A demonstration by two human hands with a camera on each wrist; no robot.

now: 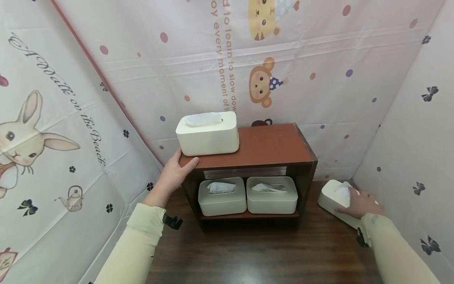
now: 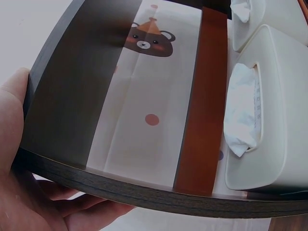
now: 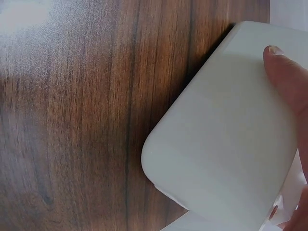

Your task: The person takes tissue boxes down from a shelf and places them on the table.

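My left hand (image 1: 172, 175) grips the left front corner of a small brown shelf (image 1: 269, 144), its thumb on the top board. The left wrist view has the fingers (image 2: 96, 214) curled around the dark edge. Right above this hand, a white tissue box (image 1: 209, 138) stands on the shelf top. On the floor at the right, my right hand (image 1: 365, 203) holds another white tissue box (image 1: 328, 203) across its top. In the right wrist view the thumb (image 3: 284, 72) presses that box's long side; the other fingers are mostly hidden.
Two more tissue boxes, a left one (image 1: 222, 204) and a right one (image 1: 272, 203), sit side by side in the shelf's lower compartment. Printed cloth walls (image 1: 142, 86) enclose the dark wood floor (image 1: 244, 252). The right wall is close beside my right hand.
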